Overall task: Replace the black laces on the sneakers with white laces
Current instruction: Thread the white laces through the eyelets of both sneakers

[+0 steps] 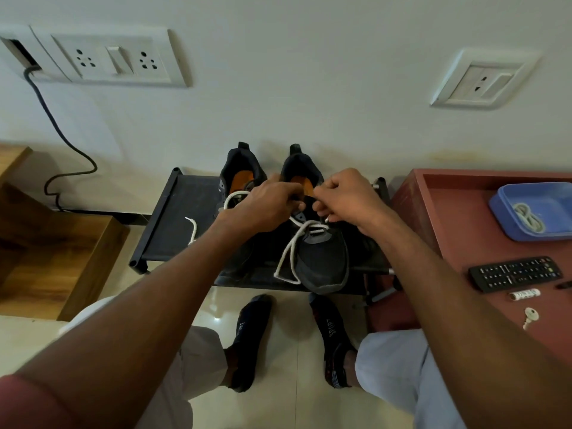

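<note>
Step in hand: lacing the right-hand sneaker (322,258) with a white lace (289,252); only its lowest eyelets look threaded, so I judge this shoe is early on.
Left hand (263,209): fingers curled, seemingly pinching the lace or the tongue at the shoe's throat; exactly which is hidden.
Right hand (346,196): fingers narrow, pinching a lace end just beside the eyelets.
Next move: probably feeding that tip through the next eyelet, then pulling both sides even.
Left sneaker (240,181): just beyond the left fingers, white lace loose on the shoe rack (173,218).
Blue tray (507,218): well right of the fingers on the red worktop (448,230), holding a coiled lace (527,216).
</note>
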The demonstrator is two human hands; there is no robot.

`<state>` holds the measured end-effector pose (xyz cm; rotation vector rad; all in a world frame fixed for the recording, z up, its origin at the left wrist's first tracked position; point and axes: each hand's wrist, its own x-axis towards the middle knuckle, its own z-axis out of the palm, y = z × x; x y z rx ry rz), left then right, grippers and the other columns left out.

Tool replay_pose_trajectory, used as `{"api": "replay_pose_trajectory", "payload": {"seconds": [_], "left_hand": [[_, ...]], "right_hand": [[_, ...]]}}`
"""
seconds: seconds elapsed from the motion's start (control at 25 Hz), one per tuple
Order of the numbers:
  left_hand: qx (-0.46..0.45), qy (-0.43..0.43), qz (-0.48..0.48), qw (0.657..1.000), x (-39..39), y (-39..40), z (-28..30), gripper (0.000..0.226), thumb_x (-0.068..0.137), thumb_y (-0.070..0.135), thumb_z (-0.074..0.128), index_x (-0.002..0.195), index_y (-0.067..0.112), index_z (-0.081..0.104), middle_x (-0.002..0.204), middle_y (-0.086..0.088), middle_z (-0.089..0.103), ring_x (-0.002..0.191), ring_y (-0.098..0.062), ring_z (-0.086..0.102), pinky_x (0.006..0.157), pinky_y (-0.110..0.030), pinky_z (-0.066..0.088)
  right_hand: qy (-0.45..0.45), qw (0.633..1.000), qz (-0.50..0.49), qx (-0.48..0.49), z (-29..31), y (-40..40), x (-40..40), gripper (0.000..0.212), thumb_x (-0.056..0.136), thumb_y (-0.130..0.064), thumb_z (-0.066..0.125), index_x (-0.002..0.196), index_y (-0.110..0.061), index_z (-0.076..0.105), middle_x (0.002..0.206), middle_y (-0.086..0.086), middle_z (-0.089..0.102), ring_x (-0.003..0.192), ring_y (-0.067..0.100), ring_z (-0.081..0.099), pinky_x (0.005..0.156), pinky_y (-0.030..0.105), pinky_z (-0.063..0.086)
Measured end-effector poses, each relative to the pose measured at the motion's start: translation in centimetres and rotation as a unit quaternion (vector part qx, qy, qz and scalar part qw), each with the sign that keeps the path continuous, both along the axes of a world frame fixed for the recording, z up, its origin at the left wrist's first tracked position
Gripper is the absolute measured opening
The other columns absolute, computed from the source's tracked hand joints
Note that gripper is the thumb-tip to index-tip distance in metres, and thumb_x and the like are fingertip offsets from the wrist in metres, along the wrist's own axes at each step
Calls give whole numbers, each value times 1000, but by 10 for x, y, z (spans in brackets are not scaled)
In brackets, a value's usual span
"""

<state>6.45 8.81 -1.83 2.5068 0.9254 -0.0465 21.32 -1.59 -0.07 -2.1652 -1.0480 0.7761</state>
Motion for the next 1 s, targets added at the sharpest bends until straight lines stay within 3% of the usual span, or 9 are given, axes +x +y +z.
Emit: {"api": "replay_pose_trajectory", "payload": {"seconds": [0.12,0.36,0.48,0.6,0.68,0.8,0.88,0.92,1.0], "left_hand": [[22,3,2,1000,7,-4,-3,23,105,37,56,121,22,58,111,-4,40,90,-26,49,79,-36,36],[40,29,33,998,7,12,2,16,101,30,63,112,18,60,109,-4,38,95,-32,55,82,-38,43],[39,-2,26,999,3,11,-1,34,99,35,64,131,25,54,130,-9,36,106,-37,59,89,-44,51],[79,-20,-49,995,3,10,-4,60,99,30,64,150,49,40,158,-2,26,123,-34,51,96,-44,51],[77,20,-109,991,8,10,-9,58,101,22,59,149,51,45,157,2,39,122,-32,50,92,-39,42],[30,19,-98,995,11,13,-9,52,98,16,62,142,44,57,144,6,56,121,-26,57,79,-31,35],[20,14,-91,996,12,14,-7,50,98,14,63,138,44,62,140,7,59,119,-24,59,77,-32,36],[10,13,-90,996,11,15,-6,49,98,14,62,137,45,63,139,7,59,118,-24,59,78,-33,39],[-20,18,-96,995,8,18,-5,49,101,14,58,138,45,61,141,5,56,117,-24,58,84,-36,43]], "right_hand": [[-70,997,16,-8,-6,-1,2,22,92,-25,78,75,-11,76,72,4,75,66,20,72,69,39,62],[-25,997,48,-60,-18,0,-5,13,79,-15,91,78,-16,78,76,0,77,74,15,76,82,40,65],[-60,997,16,-53,-33,4,-8,17,75,-20,94,72,-19,78,76,0,76,78,19,76,84,42,64],[-60,996,-25,-68,-42,7,-5,18,75,-27,93,75,-18,77,79,6,76,79,27,76,79,45,65],[-77,994,-18,-80,-42,9,-4,19,80,-29,90,86,-16,77,83,7,75,82,28,76,79,46,65],[-87,991,7,-97,-23,4,-10,10,92,-22,79,91,-13,75,84,8,76,73,25,77,75,44,66],[-33,999,-38,-3,8,0,-6,18,100,-12,66,84,-16,72,85,6,77,65,20,77,70,43,66],[13,990,-87,111,29,-2,2,25,103,-8,58,82,-18,68,88,6,78,67,20,77,70,43,66],[167,901,-166,364,72,-4,23,27,105,-4,47,85,-19,59,93,7,79,83,24,79,75,40,60]]}}
